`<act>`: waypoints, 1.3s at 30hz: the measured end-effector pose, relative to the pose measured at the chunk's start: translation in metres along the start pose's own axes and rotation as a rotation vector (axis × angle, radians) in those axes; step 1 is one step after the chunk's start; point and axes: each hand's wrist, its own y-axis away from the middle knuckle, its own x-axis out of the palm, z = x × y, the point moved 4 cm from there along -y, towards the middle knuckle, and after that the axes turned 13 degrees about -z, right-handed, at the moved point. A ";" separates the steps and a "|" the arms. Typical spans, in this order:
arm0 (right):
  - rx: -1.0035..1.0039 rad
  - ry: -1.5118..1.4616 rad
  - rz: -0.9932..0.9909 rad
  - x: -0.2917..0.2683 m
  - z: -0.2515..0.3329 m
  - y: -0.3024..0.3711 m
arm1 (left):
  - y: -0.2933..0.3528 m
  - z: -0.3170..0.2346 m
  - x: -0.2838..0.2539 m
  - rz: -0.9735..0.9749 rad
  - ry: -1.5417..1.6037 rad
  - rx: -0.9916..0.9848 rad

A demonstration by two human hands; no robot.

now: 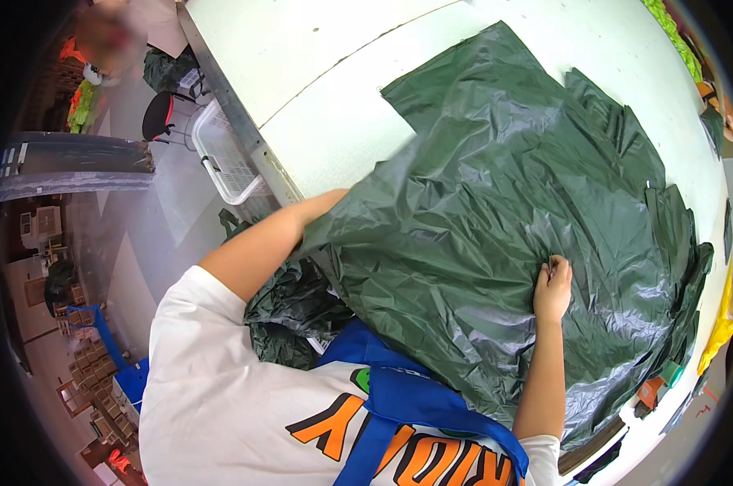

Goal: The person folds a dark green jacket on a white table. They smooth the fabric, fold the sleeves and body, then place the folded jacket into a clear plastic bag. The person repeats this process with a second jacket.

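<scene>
A large crumpled piece of dark green, shiny plastic-like sheeting spreads over the white table and hangs toward my body; whether it is a garment cannot be made out. My right hand is on top of it, right of the middle, its fingers curled and closed on a bit of the material. On the left, my left hand reaches under the sheeting's edge. Its fingers are hidden there. More dark green material hangs in a bunch below my left forearm.
The white table has a metal edge on the left. Beyond that edge stand a white plastic basket and a stool with a black and red seat. At the right lie yellow material and a green tape roll.
</scene>
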 end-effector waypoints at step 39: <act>0.294 0.457 -0.132 -0.034 -0.168 -0.036 | -0.158 -0.051 -0.031 -0.784 -0.399 0.268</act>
